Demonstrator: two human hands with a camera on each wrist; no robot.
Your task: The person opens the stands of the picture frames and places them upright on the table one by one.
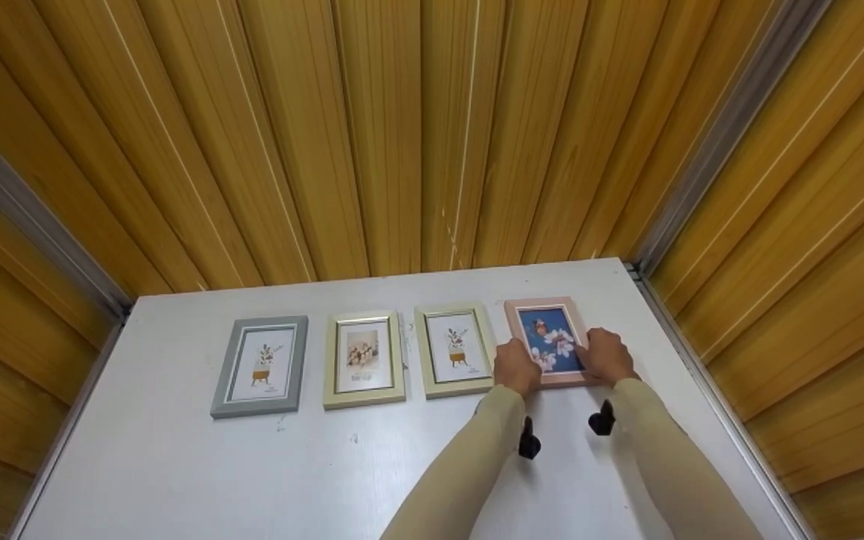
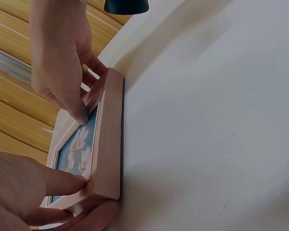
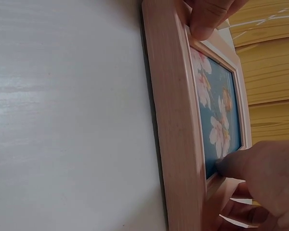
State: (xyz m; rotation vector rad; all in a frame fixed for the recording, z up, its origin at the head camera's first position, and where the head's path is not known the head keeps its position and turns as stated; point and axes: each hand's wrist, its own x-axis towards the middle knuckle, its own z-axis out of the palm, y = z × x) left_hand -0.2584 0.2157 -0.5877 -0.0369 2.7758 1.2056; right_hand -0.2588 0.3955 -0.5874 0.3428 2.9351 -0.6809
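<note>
Left hand (image 1: 517,367) and right hand (image 1: 608,356), fingers clamped on pink frame (image 1: 550,339), only my head view catching a cream frame (image 1: 364,360), its lettering illegible

A grey frame (image 1: 262,366) and two cream frames (image 1: 364,360) share a white surface (image 1: 237,480) (wood-grain panels (image 1: 383,135) beyond).

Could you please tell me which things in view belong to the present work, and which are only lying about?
In the work:
pink frame, held by left grip and right grip
white surface beneath it

Apparently only lying about, untouched:
grey frame
yellowish photo frame
yellowish plant-print frame
</note>
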